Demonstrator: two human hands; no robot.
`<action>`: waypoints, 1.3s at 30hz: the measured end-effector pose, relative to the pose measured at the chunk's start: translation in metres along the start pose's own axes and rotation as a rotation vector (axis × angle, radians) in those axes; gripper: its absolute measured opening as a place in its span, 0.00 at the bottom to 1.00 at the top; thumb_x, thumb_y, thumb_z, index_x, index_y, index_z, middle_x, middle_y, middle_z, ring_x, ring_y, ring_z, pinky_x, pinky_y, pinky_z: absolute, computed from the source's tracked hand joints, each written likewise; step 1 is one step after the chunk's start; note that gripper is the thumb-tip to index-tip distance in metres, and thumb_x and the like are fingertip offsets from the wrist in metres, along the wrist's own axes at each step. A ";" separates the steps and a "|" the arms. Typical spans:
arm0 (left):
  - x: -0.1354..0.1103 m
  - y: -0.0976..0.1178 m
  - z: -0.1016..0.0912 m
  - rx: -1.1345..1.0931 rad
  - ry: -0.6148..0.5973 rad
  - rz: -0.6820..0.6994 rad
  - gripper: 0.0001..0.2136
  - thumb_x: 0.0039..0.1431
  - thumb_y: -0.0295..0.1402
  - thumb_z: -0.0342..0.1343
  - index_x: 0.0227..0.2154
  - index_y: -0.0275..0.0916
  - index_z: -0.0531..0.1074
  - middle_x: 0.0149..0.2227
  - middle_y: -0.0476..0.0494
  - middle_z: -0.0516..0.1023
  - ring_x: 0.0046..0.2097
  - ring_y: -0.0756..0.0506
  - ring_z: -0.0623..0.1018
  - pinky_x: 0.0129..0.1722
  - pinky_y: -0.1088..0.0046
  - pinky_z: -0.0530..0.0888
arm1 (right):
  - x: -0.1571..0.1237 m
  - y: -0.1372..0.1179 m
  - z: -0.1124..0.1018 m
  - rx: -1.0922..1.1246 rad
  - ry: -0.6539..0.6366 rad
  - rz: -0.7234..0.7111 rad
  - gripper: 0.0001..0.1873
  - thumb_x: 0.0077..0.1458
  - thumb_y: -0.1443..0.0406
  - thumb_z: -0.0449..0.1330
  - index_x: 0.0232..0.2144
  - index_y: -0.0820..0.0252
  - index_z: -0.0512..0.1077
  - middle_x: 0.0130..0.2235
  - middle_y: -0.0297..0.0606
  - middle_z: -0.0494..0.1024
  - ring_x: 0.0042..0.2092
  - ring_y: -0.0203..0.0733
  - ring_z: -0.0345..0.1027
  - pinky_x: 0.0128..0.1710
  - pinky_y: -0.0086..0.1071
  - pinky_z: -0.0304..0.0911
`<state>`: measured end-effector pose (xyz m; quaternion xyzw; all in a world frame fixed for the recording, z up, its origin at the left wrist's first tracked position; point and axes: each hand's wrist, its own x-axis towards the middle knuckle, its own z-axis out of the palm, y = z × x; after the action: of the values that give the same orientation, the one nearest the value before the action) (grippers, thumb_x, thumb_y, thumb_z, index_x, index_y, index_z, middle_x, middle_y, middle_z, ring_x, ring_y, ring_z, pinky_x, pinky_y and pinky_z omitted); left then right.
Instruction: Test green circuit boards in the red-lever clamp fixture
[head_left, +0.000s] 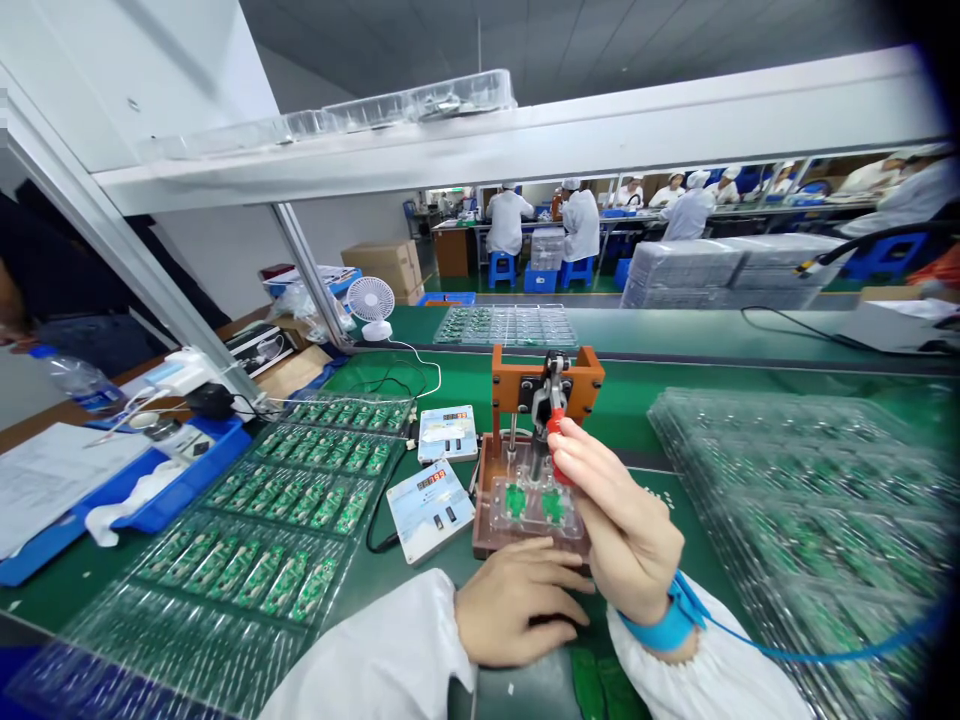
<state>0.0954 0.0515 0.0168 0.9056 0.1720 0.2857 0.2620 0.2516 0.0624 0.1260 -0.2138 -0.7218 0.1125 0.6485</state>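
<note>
- Left hand (521,600): open, empty, fingers loosely curled, just in front of the clamp fixture (577,375).
- Right hand (615,510): closed around the red lever handle (561,470) of the fixture; blue wrist strap (660,620) at the wrist.
- Two green circuit boards (515,500) in the clear plate (532,525) on the fixture base, directly below the lever.
- Left of the fixture: two digital counters (430,510) and clear trays (97,640) of green boards.
- Right of the fixture: a stack of clear trays (795,520), also with boards.
- Progress: two boards in the fixture; many more in trays on both sides. Finished and unfinished boards not distinguishable.

Red toggle-clamp handle (555,425) — orange-brown fixture frame (501,385), blue wrist strap (660,622), green circuit boards (289,505) in neat rows
</note>
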 end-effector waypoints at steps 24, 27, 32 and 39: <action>-0.014 -0.083 -0.150 0.457 -0.460 -0.919 0.61 0.37 0.61 0.71 0.72 0.38 0.54 0.75 0.27 0.35 0.74 0.24 0.36 0.70 0.40 0.49 | 0.001 0.005 0.001 0.013 -0.002 -0.046 0.32 0.65 0.81 0.55 0.63 0.49 0.70 0.60 0.34 0.76 0.65 0.50 0.66 0.70 0.56 0.56; -0.010 -0.080 -0.152 0.494 -0.481 -0.923 0.60 0.38 0.60 0.71 0.72 0.38 0.55 0.75 0.27 0.36 0.75 0.25 0.37 0.71 0.43 0.49 | 0.001 0.005 0.001 0.020 -0.005 -0.048 0.32 0.64 0.81 0.54 0.63 0.49 0.70 0.61 0.34 0.76 0.65 0.49 0.66 0.71 0.54 0.55; -0.007 -0.080 -0.152 0.515 -0.561 -0.953 0.62 0.39 0.61 0.70 0.73 0.38 0.50 0.75 0.29 0.35 0.75 0.26 0.36 0.71 0.45 0.49 | 0.002 0.005 0.000 0.023 -0.009 -0.051 0.33 0.64 0.82 0.54 0.64 0.49 0.69 0.61 0.33 0.76 0.65 0.47 0.66 0.71 0.52 0.55; -0.010 -0.085 -0.150 0.502 -0.552 -0.960 0.63 0.37 0.63 0.69 0.73 0.40 0.49 0.76 0.31 0.34 0.75 0.25 0.34 0.70 0.42 0.49 | 0.003 0.005 0.001 0.025 -0.002 -0.055 0.33 0.64 0.82 0.54 0.63 0.49 0.70 0.61 0.32 0.76 0.65 0.46 0.66 0.71 0.51 0.56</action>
<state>-0.0171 0.1716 0.0686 0.8015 0.5491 -0.1593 0.1751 0.2516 0.0682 0.1265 -0.1858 -0.7267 0.1038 0.6531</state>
